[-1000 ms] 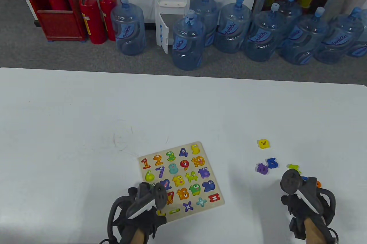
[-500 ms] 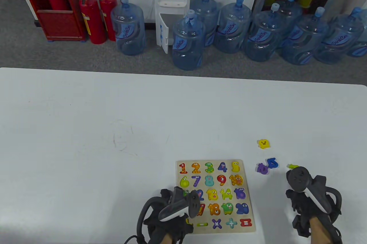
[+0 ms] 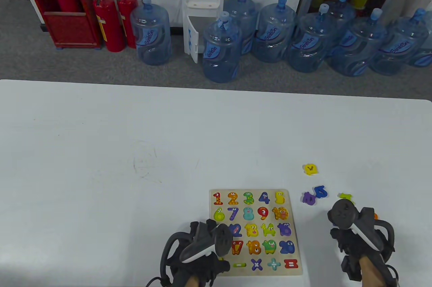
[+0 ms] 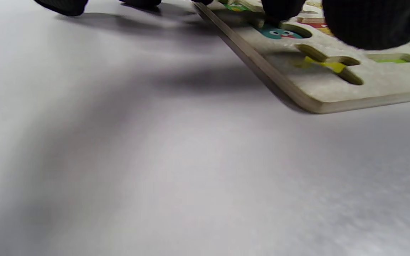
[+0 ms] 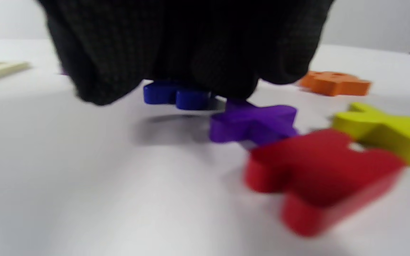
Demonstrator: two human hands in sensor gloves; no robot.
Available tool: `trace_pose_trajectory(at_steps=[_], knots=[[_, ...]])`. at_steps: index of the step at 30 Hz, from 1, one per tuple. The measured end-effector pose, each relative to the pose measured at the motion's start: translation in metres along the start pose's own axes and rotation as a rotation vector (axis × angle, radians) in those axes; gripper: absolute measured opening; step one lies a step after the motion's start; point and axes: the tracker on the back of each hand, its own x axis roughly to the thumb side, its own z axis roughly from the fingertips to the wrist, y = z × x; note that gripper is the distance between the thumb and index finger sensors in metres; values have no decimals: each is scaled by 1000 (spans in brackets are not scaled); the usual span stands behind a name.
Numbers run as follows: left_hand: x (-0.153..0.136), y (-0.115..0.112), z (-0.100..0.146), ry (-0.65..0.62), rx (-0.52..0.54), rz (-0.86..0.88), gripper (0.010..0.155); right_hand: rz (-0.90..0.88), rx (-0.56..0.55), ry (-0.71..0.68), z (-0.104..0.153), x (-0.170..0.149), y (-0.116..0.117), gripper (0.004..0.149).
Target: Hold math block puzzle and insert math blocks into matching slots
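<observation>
Table view, listed largest to smallest.

- White table [image 3: 101, 152] — carries every item below.
- Math block puzzle [image 3: 293, 196], a square wooden board lying flat near the table's front edge, right of centre. Printed numbers 1 to 20 and the operator signs fill its rows. The left wrist view shows cut-out slots near its front left corner [image 4: 319, 103], one with a yellow floor.
- Left hand [image 3: 199, 250], gloved, resting on the board's front left part. Fingertips [image 4: 372, 25] press down on the board surface; it grasps nothing.
- Right hand [image 3: 357, 236], gloved, over the loose blocks to the right of the board. Whether it grasps one, I cannot tell: the right wrist view is blurred and the fingers [image 5: 176, 46] hide the contact.
- Loose blocks, right wrist view — red [image 5: 315, 174], yellow-green [image 5: 386, 128], purple [image 5: 255, 121], blue [image 5: 176, 96], orange [image 5: 333, 82].
- Farther out, clear of the hand: a purple block [image 3: 308, 198] touching a blue block [image 3: 320, 191], and a yellow block [image 3: 310, 168] beyond them.
</observation>
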Motion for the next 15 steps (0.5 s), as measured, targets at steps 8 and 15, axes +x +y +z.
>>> trace_pose_trajectory(at_steps=[8,15], knots=[[-19,5,0,83,44,43,90,-124,-18,-129,10,13,-10,48],[-31,33,26,102,174,172,102,64,-10,-44,7,16,1,72]])
